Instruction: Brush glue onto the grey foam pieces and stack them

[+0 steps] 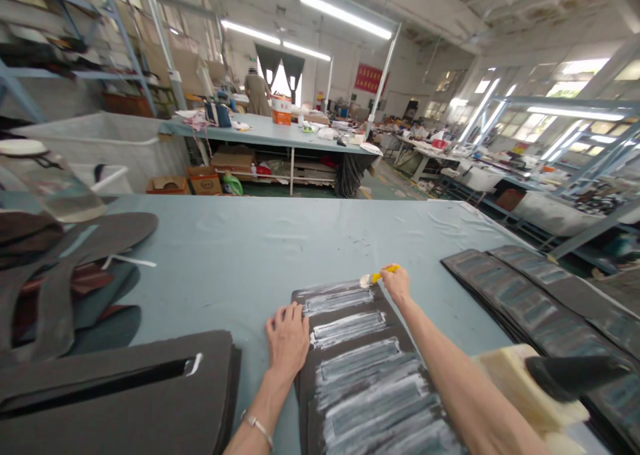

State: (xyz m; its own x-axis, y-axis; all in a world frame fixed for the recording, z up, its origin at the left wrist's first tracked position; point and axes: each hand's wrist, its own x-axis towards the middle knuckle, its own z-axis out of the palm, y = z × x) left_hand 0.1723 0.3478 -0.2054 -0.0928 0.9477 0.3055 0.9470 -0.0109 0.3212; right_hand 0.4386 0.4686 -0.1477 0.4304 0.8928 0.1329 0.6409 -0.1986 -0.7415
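Under the loosely spread fingers of the left hand point(288, 338) lies the edge of a dark panel point(345, 340), its far end seemingly being coated by the brush point(376, 277) gripped in the right hand point(396, 283), the next stroke likely calling for steady pressure.

Matt dark panel point(351, 335), rippled tabletop point(250, 241), metal bracelet point(258, 429)

The yellow-handled brush point(379, 277) slants over the far end of the dark panel point(357, 368), bristles coated white. The panel lies flat on the bench point(240, 241), crossed by white-streaked bands.
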